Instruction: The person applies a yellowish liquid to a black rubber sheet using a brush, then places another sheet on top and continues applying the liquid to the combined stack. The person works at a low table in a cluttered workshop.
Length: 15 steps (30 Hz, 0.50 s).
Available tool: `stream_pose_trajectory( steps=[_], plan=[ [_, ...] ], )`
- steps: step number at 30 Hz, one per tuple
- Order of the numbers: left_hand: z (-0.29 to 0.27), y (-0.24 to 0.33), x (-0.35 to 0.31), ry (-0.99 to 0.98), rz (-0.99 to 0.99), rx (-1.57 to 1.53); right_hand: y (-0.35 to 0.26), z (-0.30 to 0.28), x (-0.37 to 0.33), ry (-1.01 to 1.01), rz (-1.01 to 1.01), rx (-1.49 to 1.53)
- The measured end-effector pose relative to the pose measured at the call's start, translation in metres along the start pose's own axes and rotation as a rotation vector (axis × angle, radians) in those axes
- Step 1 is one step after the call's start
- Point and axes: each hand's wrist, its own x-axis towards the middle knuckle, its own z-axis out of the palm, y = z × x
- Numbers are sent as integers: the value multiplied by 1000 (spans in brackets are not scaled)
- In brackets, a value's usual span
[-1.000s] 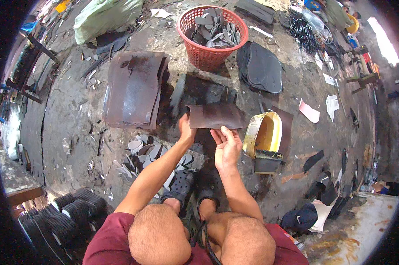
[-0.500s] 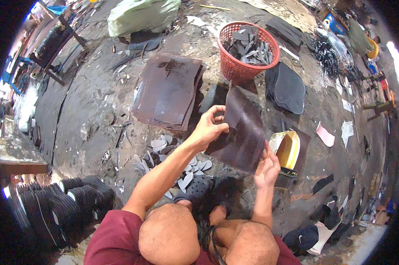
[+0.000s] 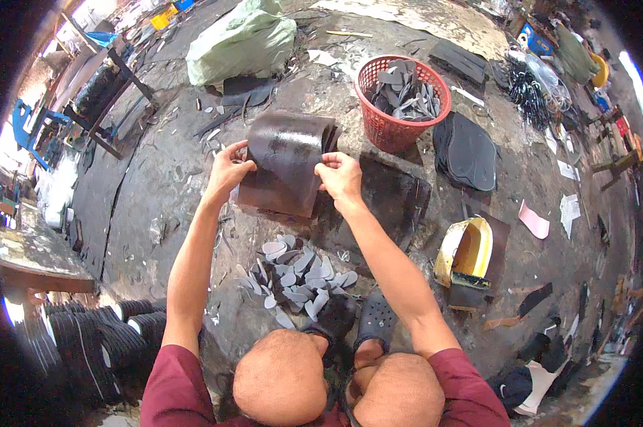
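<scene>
Between my left hand (image 3: 230,169) and my right hand (image 3: 342,176) a dark brown flexible sheet (image 3: 282,167) is held by its two side edges, bowed upward with a glossy shine. Both hands pinch it between thumb and fingers. It lies over the stack of brown sheets (image 3: 333,133), which it mostly hides. To the right, partly behind my right forearm, a dark sheet or board (image 3: 389,203) lies on the floor. Nearer my feet is a heap of small grey teardrop-shaped pieces (image 3: 300,274).
A red plastic basket (image 3: 399,132) holds more grey pieces. Beside it lies a stack of black sole-shaped sheets (image 3: 465,153). A cut-open yellow-white container (image 3: 471,249) stands at right. Black strips in bundles (image 3: 86,349) sit at lower left, and a pale green sack (image 3: 243,43) lies farther off.
My hands have carried the brown sheet leftward from beside the basket to over the brown stack. The dark surface on the floor where it was held is now uncovered.
</scene>
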Motion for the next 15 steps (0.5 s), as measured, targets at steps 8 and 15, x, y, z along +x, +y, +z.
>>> stream_pose_trajectory(
  steps=[8,15],
  plan=[
    [32,-7,-35,169,518,982,27,-33,16,115,-156,-198],
    [67,21,-106,582,839,441,-24,-122,91,491,194,598]
  ],
)
